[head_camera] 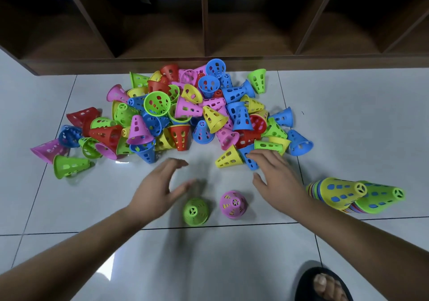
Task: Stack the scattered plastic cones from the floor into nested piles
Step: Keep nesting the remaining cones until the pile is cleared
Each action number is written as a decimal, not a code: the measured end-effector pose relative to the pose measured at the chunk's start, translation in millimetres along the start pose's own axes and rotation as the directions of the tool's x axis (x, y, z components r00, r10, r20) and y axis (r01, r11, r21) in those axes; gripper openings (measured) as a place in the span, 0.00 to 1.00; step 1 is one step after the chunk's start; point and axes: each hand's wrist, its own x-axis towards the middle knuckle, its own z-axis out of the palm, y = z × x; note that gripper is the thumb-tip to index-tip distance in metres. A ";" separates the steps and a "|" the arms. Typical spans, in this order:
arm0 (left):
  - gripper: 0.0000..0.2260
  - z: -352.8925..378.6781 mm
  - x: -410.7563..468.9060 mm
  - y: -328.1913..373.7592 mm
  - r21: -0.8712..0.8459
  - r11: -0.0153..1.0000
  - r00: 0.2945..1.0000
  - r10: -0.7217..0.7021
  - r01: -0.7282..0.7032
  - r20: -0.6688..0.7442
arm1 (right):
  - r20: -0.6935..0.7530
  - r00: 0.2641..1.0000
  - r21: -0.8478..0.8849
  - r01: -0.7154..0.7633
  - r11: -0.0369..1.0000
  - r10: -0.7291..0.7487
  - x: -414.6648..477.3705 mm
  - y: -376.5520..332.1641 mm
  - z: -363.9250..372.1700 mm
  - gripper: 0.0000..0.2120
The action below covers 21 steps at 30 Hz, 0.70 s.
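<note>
A big heap of perforated plastic cones in red, blue, green, yellow and pink lies on the white tiled floor. Two cones stand upright near me: a green cone and a pink cone. My left hand hovers open just left of the green cone, holding nothing. My right hand is open, its fingertips touching a blue cone next to a yellow cone at the heap's near edge. Two nested piles lie on their sides at the right, one topped yellow, one topped green.
A dark wooden shelf unit with open compartments runs along the floor just behind the heap. My foot in a black sandal rests at the bottom right. Bare tile stretches between the heap and me.
</note>
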 end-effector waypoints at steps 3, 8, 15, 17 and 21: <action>0.17 -17.1 23.1 -13.2 0.121 0.992 0.994 0.038 -0.025 -0.107 | 0.109 0.993 -0.077 0.058 0.995 -0.050 11.3 4.1 1.2 0.32; 0.17 -50.0 54.1 -40.7 0.282 0.958 0.958 0.037 0.046 -0.284 | 0.272 0.959 -0.130 0.119 0.984 -0.080 18.0 -1.4 14.6 0.36; 0.17 -72.1 75.4 -57.1 0.252 0.921 0.893 -0.175 0.297 -0.414 | 0.275 0.958 -0.005 -0.083 0.997 0.081 13.1 -4.1 32.3 0.24; 0.19 -72.3 77.3 -63.4 0.211 0.915 0.891 -0.246 0.344 -0.382 | 0.257 0.959 0.043 -0.134 0.990 0.119 8.8 -2.4 33.2 0.20; 0.22 -72.2 75.1 -66.4 0.154 0.911 0.883 -0.312 0.383 -0.351 | 0.224 0.961 0.167 -0.202 0.965 0.163 -1.5 -3.8 33.2 0.13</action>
